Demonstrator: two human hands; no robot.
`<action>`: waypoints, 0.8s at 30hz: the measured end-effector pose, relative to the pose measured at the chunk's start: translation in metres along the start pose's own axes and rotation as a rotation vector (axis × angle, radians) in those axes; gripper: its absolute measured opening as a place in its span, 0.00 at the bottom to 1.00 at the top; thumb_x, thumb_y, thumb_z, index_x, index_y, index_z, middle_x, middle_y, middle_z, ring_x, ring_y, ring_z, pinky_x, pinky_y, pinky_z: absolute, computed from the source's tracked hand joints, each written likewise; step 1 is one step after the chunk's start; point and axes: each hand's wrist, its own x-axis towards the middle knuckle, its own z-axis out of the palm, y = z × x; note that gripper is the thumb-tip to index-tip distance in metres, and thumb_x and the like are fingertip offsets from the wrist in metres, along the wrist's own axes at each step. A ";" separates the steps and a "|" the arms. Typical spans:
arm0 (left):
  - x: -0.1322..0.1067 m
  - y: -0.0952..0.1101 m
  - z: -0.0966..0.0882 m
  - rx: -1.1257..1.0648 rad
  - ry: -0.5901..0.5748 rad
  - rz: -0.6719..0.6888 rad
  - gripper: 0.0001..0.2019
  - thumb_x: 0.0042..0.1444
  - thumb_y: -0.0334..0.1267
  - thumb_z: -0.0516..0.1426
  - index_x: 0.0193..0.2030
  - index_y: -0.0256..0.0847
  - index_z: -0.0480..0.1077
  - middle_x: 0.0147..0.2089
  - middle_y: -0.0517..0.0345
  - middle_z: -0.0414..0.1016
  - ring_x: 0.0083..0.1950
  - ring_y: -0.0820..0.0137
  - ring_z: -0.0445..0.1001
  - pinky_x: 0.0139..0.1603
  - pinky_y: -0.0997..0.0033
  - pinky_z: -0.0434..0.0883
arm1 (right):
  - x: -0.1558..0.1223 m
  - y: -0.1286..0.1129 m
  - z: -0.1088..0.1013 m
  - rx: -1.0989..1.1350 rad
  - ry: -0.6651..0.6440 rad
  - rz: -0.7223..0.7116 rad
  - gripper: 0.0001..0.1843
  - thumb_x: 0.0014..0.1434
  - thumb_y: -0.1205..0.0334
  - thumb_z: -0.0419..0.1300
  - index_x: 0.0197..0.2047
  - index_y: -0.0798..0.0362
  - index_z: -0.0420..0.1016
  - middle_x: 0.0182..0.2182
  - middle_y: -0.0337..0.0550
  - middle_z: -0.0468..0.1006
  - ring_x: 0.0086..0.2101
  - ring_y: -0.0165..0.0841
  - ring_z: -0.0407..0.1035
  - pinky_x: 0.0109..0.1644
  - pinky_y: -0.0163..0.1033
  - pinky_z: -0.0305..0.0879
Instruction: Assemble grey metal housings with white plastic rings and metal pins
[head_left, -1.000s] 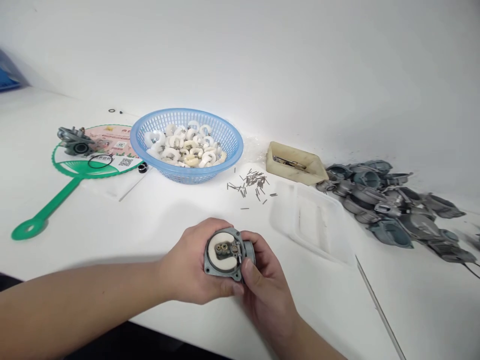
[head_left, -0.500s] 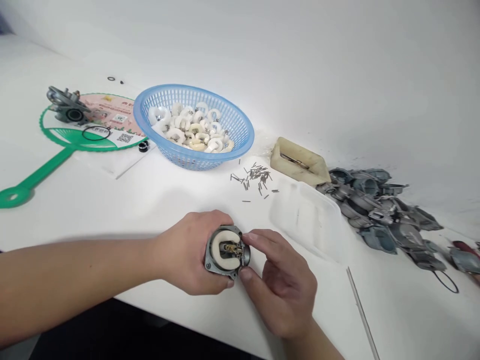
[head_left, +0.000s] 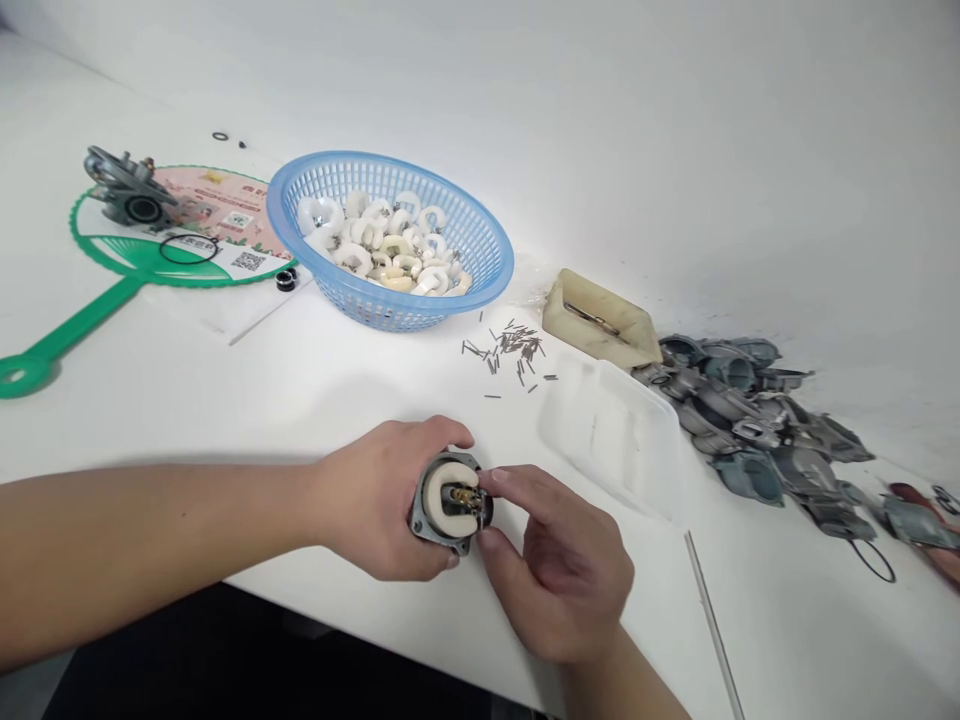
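Observation:
My left hand (head_left: 386,495) is wrapped round a grey metal carburetor body (head_left: 424,522), thumb and fingers on opposite sides. Its open face is turned up towards me. Inside sits a cream, C-shaped float (head_left: 436,500), its gap facing right, with brass parts (head_left: 463,496) in the middle. The thumb and index finger of my right hand (head_left: 562,565) press on the right edge of the carburetor, at either end of the float's hinge side. Any small piece between those fingertips is mostly hidden.
Beyond my hands stand a blue basket (head_left: 480,290) of white floats, loose metal pins (head_left: 517,342), a cream box (head_left: 600,340) and a clear tray (head_left: 562,440). Carburetor bowls (head_left: 750,475) are heaped at right. A green fan (head_left: 86,325) lies left, another carburetor (head_left: 131,190) on it.
The carburetor has tilted slightly in my left hand, whose thumb has lifted a little at the top rim. My right fingertips stay at the hinge side. The view has shifted slightly.

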 end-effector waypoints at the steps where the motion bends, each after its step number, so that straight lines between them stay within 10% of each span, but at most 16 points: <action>1: 0.000 0.000 0.000 0.004 -0.002 0.002 0.29 0.38 0.42 0.61 0.48 0.42 0.56 0.37 0.58 0.73 0.36 0.63 0.74 0.34 0.66 0.70 | 0.000 0.000 0.000 -0.008 0.006 -0.006 0.29 0.44 0.80 0.57 0.50 0.53 0.70 0.37 0.47 0.76 0.36 0.37 0.72 0.33 0.42 0.73; 24: 0.001 0.002 -0.001 0.014 -0.033 -0.048 0.30 0.39 0.44 0.60 0.49 0.43 0.55 0.40 0.56 0.73 0.39 0.61 0.74 0.37 0.64 0.69 | -0.001 -0.001 0.002 -0.065 0.038 -0.016 0.29 0.43 0.79 0.58 0.50 0.53 0.70 0.38 0.47 0.78 0.36 0.38 0.74 0.33 0.42 0.74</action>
